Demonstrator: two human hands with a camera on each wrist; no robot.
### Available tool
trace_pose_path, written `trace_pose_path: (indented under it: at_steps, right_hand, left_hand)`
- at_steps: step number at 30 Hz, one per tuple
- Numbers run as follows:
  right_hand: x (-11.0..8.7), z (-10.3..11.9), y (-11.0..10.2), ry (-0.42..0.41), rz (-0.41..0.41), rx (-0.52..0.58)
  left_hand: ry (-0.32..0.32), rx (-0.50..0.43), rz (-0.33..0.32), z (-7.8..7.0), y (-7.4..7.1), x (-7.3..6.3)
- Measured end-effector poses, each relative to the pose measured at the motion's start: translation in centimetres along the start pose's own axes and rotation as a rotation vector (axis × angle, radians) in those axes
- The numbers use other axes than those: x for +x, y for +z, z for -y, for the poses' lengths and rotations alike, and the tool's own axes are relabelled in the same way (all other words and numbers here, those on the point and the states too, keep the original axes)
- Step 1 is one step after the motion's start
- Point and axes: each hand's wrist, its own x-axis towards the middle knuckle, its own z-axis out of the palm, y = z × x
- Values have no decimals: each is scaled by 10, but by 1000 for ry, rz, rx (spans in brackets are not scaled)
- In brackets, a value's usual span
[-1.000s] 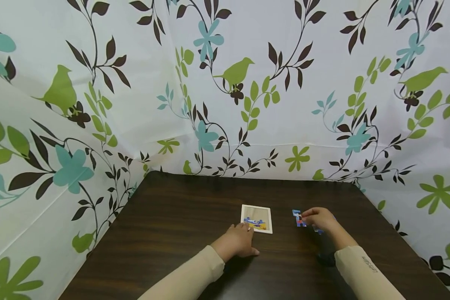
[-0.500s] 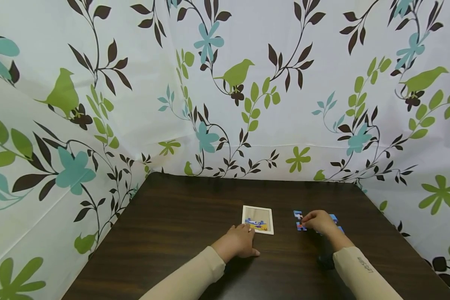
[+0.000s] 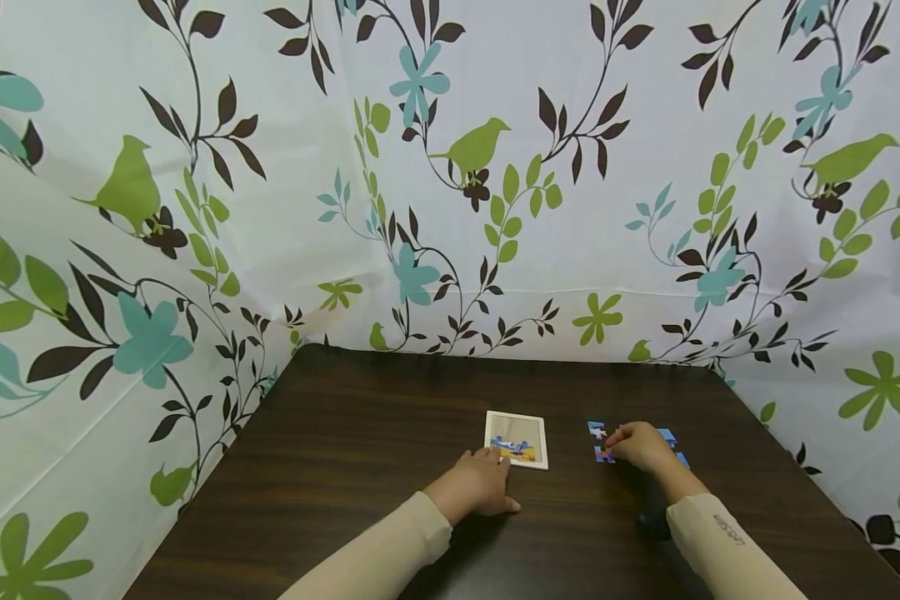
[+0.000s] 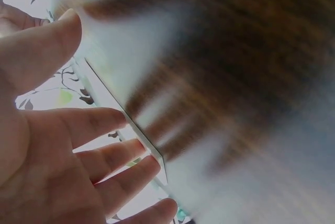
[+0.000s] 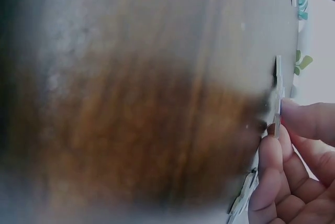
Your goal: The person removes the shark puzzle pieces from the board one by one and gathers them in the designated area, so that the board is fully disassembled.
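My left hand (image 3: 474, 482) rests on the lower edge of a small puzzle tray (image 3: 525, 427) with a pale frame. Its fingers (image 4: 118, 158) lie spread and nearly straight against the tray's edge in the left wrist view. Joined blue and yellow jigsaw pieces (image 3: 515, 449) fill the bottom of the tray. To the right, my right hand (image 3: 642, 446) pinches a red and blue jigsaw piece (image 3: 604, 455) between thumb and fingers. The right wrist view shows a thin piece (image 5: 278, 96) edge-on at the thumb. A blue and white piece (image 3: 596, 430) lies just beyond it.
More loose blue pieces (image 3: 667, 436) lie beside and partly behind the right hand. The dark wooden table (image 3: 375, 433) reaches back to a patterned curtain (image 3: 450, 283). A dark object (image 3: 652, 523) sits under the right wrist.
My right hand has drawn the red and blue piece slightly nearer, so a gap now shows between it and the blue and white piece. The left hand stays on the tray.
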Motion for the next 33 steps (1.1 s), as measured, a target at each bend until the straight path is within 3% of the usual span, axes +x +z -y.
trace_pose_path:
  at_steps: [21,28,33]
  right_hand:
    - [3,-1,1,-3,-9,-34]
    - [7,22,0,-38,-9,-50]
    - [11,48,14,-59,2,-27]
  left_hand:
    - [-4,20,-1,0,2,3]
    - [-4,18,4,1,0,2]
    - [-4,25,2,0,-1,2]
